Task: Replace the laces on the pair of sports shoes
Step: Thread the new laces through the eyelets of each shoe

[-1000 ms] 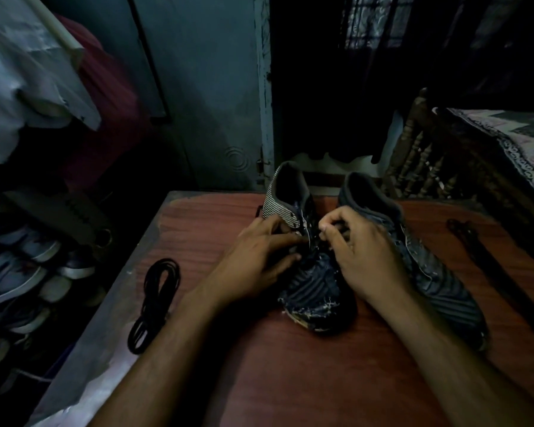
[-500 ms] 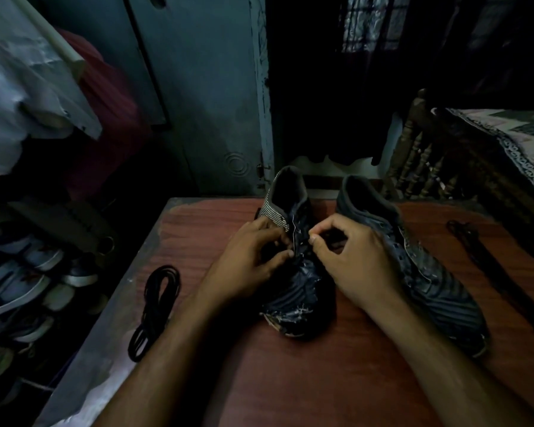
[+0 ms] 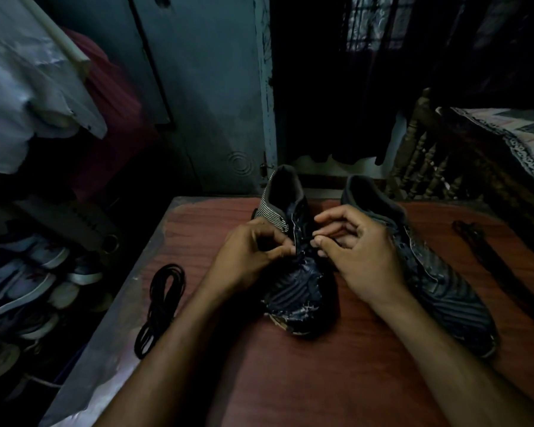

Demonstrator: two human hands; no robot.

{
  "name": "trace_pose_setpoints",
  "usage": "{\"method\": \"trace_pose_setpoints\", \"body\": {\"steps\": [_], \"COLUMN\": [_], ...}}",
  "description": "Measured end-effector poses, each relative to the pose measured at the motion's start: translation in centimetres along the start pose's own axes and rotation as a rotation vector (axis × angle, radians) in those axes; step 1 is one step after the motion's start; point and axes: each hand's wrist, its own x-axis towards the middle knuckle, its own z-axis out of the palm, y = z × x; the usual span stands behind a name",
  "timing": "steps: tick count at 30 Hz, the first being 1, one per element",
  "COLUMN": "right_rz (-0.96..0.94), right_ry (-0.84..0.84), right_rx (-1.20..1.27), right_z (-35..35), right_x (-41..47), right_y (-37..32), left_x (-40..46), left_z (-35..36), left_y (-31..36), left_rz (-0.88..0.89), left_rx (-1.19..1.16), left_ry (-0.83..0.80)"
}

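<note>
Both hands' grip pinched on left shoe [image 3: 293,291] lacing, left hand [image 3: 247,257], right hand [image 3: 361,257]

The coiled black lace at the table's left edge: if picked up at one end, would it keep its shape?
Probably not. The coiled black lace lies in thin, loose, untied loops, so it would likely go limp and unwind. It looks light, and it lies near the edge of the red-brown wooden table, so a push might drop it.
</note>
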Motion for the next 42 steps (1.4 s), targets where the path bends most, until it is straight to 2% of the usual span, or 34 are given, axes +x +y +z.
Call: {"method": "trace_pose_setpoints", "body": {"steps": [3,7,11,17,19,21,24,26,31,35,37,42], "right_rz": [0.003,-0.107,-0.069,-0.030,-0.136,-0.328,-0.462,-0.422,-0.154,0.042,0.060,-0.043], "right_ry": [-0.045,-0.049,-0.042,-0.075,-0.167,-0.256,-0.273,-0.242,-0.175,-0.180,-0.216,-0.236], "right_rx": [-0.099,-0.296,-0.342,-0.269,-0.342,-0.443,-0.491,-0.473,-0.419,-0.576,-0.628,-0.584], "right_z": [0.1,0.5,0.6,0.5,0.1,-0.4,-0.6,-0.6,-0.7,-0.5,-0.7,-1.0], "right_x": [0.1,-0.2,-0.4,-0.3,-0.2,0.0,0.1,0.0,-0.1,-0.2,-0.2,0.0], "right_y": [0.5,0.3,0.1,-0.3,-0.6,-0.7,-0.6,-0.8,-1.3,-0.9,-0.9,-1.4], "left_x": [-0.1,-0.3,-0.1,0.0,0.0,0.0,0.0,-0.3,-0.5,-0.8,-0.8,-0.4], "left_z": [-0.2,-0.4,0.2,0.5,0.5,0.6,0.9,1.0,1.7,2.6,2.7,1.1], "left_y": [-0.1,0.3,-0.2,-0.2,-0.2,-0.2,-0.2,0.0,0.3,0.0,0.1,0.5], "left_rz": [-0.023,-0.073,-0.056,-0.008,0.000,0.011,0.007,-0.010,-0.037,-0.074,-0.078,-0.045], "left_rx": [-0.122,-0.302,-0.193,-0.134,-0.156,-0.165,-0.162,-0.217,-0.294,-0.271,-0.281,-0.308], "left_ry": [-0.089,-0.167,-0.108,-0.046,-0.047,-0.036,-0.057,-0.094,-0.099,-0.092,-0.102,-0.220]}}
